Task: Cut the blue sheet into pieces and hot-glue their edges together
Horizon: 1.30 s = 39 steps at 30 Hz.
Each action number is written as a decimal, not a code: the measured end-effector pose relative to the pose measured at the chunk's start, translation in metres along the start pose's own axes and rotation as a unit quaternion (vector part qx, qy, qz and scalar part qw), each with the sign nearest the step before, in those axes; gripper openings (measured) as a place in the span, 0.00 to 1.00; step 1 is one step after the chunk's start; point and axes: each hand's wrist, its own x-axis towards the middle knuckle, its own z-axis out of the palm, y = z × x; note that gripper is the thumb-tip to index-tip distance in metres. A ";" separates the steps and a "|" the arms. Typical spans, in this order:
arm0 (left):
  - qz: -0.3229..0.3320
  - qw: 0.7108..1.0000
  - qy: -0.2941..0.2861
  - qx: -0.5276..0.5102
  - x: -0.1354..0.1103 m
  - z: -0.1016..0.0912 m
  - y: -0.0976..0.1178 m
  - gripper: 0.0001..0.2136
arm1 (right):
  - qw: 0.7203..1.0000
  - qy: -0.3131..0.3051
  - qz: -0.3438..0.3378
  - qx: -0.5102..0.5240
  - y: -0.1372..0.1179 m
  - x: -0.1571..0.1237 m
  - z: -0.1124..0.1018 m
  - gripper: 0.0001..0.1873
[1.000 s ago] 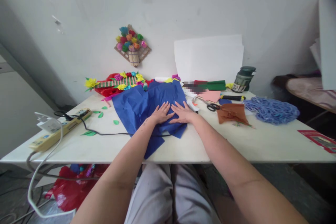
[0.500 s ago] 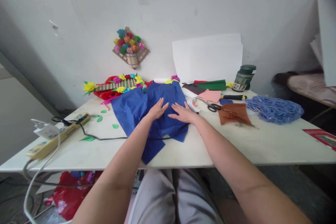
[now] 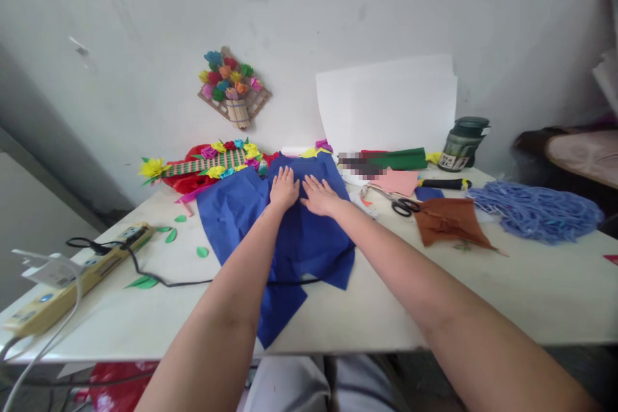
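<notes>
Trousers (image 3: 284, 389): mostly cut off by the bottom edge.
Red bag (image 3: 118, 386): below the tabletop (image 3: 386, 290), cropped; contents unclear.
Black cord (image 3: 167, 283): crosses behind the person's left forearm; its end is hard to trace.
Blue sheet (image 3: 309, 248): creased, spread mid-tabletop, partly covered by hands and forearms.
Left hand (image 3: 284, 191): palm down on the blue sheet, fingers extended, gripping nothing.
Right hand (image 3: 320, 196): beside it, likewise flat and ungripping; pressure cannot be told.
Scissors (image 3: 404, 207): handles against the brown cloth (image 3: 451, 222).
Dark patch (image 3: 360, 166): pixelated, unidentifiable.
Jar (image 3: 464, 145): label unreadable.
</notes>
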 end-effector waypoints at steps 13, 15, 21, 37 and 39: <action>-0.082 0.988 -0.127 0.029 0.002 0.035 -0.032 0.26 | 0.997 -0.068 -0.005 0.025 -0.006 0.008 0.026 0.39; -0.076 0.986 -0.144 0.030 0.004 0.032 -0.035 0.25 | 0.997 -0.070 -0.004 0.032 -0.005 0.009 0.025 0.39; -0.059 0.984 -0.167 0.034 0.011 0.029 -0.045 0.24 | 0.994 -0.080 -0.012 0.068 0.001 0.009 0.014 0.38; -0.058 0.975 -0.215 0.008 0.019 0.030 -0.067 0.24 | 0.992 -0.101 -0.081 0.000 0.008 -0.002 0.012 0.37; -0.042 0.973 -0.224 0.020 0.019 0.031 -0.070 0.24 | 0.992 -0.098 -0.078 0.005 0.008 -0.002 0.012 0.36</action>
